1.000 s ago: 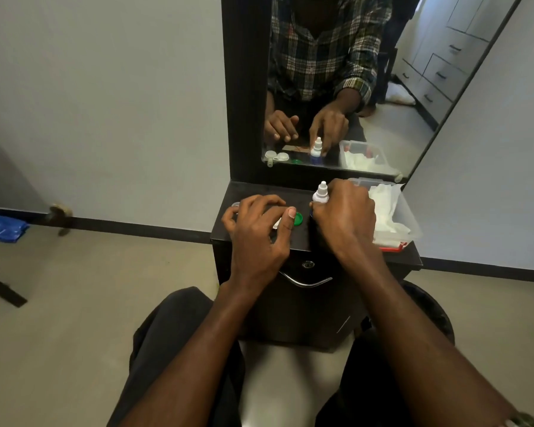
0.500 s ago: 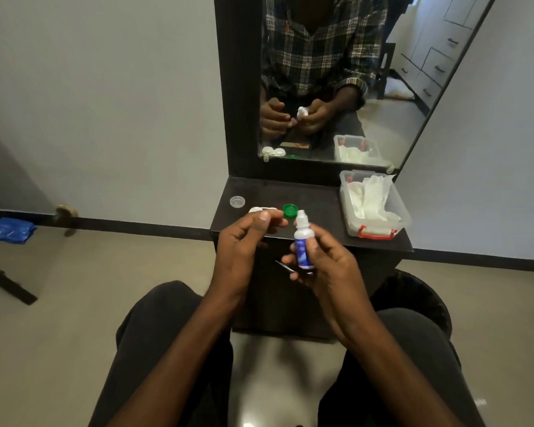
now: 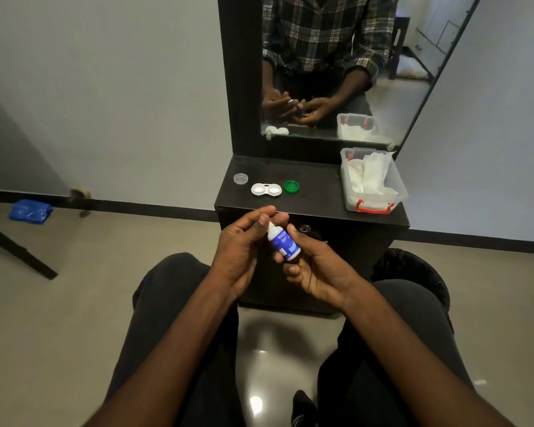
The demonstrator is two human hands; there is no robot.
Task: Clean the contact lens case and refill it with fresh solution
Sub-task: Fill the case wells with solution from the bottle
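A small white solution bottle with a blue label (image 3: 283, 244) is held tilted above my lap, in front of the dark cabinet (image 3: 315, 198). My right hand (image 3: 315, 266) grips its body. My left hand (image 3: 244, 241) pinches the bottle's top between thumb and fingers; the cap is hidden under them. On the cabinet top lies the white contact lens case (image 3: 266, 190), both wells uncovered. A green cap (image 3: 292, 186) sits just right of it and a clear cap (image 3: 240, 178) to its left.
A clear plastic box with white tissues and a red handle (image 3: 373, 183) stands at the cabinet's right end. A mirror (image 3: 330, 66) rises behind. A dark bin (image 3: 413, 269) sits by my right knee. A blue cloth (image 3: 30, 210) lies on the floor far left.
Both hands came off the cabinet top towards my lap, the right one carrying the bottle. My left hand moved onto the bottle's top. The lens case is now uncovered.
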